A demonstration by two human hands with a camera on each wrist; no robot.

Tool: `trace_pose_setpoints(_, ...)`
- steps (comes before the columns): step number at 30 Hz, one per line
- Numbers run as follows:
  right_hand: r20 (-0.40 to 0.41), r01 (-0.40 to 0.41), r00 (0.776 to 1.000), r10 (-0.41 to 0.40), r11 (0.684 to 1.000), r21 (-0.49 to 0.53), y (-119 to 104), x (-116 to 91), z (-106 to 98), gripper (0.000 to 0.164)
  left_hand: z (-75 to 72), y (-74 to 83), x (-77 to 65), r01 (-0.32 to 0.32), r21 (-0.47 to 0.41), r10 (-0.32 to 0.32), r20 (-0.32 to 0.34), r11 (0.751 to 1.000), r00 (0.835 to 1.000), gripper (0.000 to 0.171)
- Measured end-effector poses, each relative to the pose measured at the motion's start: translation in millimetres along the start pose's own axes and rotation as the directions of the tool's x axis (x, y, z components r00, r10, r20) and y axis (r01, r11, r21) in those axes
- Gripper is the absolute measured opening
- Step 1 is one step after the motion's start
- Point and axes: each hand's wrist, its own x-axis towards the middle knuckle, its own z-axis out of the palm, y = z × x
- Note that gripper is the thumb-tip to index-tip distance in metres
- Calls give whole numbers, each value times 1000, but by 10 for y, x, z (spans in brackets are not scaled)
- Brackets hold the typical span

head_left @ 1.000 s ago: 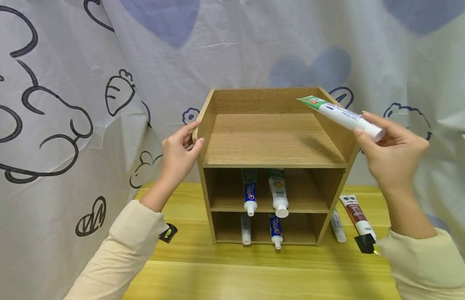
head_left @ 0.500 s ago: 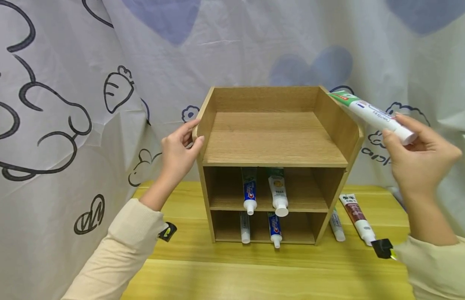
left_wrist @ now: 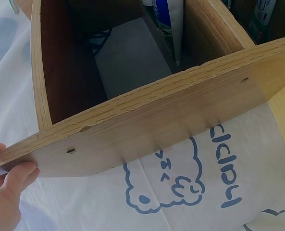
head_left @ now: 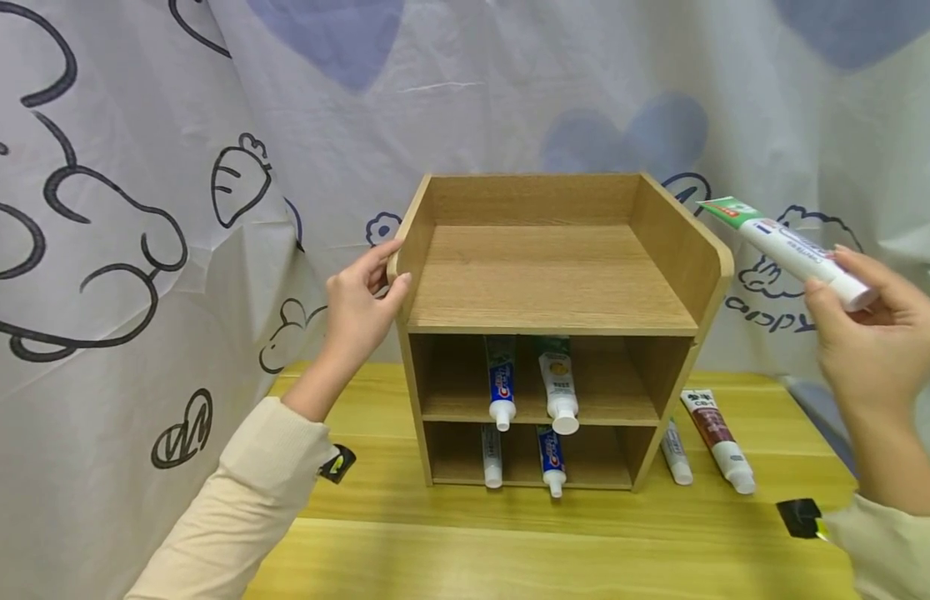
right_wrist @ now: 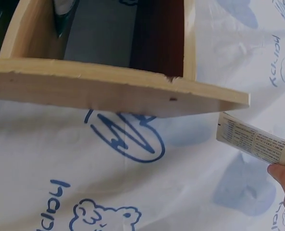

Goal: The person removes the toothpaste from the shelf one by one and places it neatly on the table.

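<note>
My left hand (head_left: 363,304) grips the front edge of the left side panel of a small wooden shelf (head_left: 555,292); in the left wrist view the thumb and fingers lie on either side of that panel. To the right of the shelf, my right hand (head_left: 877,333) holds a white and green toothpaste tube (head_left: 795,250) by its cap end, thumb on one side and fingers on the other. The tube is in the air, its flat green end pointing up and left. In the right wrist view, the printed back of the tube (right_wrist: 250,139) shows below the shelf panel.
On the middle level lie a blue tube (head_left: 501,383) and a white tube (head_left: 558,387), caps forward. Below them are a grey-white tube (head_left: 492,458) and another blue tube (head_left: 551,458). A white tube (head_left: 676,454) and a maroon tube (head_left: 716,437) lie on the table (head_left: 555,550).
My right hand has moved right with the toothpaste tube, from over the shelf's top to beyond its right side. My left hand stays on the left panel.
</note>
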Motion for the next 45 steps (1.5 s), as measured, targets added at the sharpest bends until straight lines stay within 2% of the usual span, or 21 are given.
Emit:
trace_pose_setpoints(7, -9, -58, 998, 59, 996, 70, 88, -11, -69, 31, -5, -4, -4, 8, 6, -8, 4, 1000, 1000, 39)
trace_pose_setpoints(10, -4, -83, 997, 83, 994, 65, 125, -25, -101, 32, -4, -6, -4, 12, 8, -12, 8, 1000, 1000, 39)
trace_pose_setpoints(21, -16, -110, 994, 110, 993, -40, 321, -111, -209, 33, -11, 21, -10, 0, 7, 0, -6, 1000, 1000, 39)
trace_pose_setpoints(30, -37, -49, 998, 47, 998, -38, 525, -196, -292, 32, 5, 24, -2, 20, 18, -20, -4, 1000, 1000, 39)
trace_pose_setpoints(38, -55, -57, 997, 56, 998, -30, 631, -294, -335, 30, 6, 16, 3, 2, 19, -2, -14, 1000, 1000, 39)
trace_pose_setpoints(45, -85, 1, 996, 5, 998, 64, 769, -407, -357, 28, 5, 15, -5, 17, 15, -17, -7, 1000, 1000, 39)
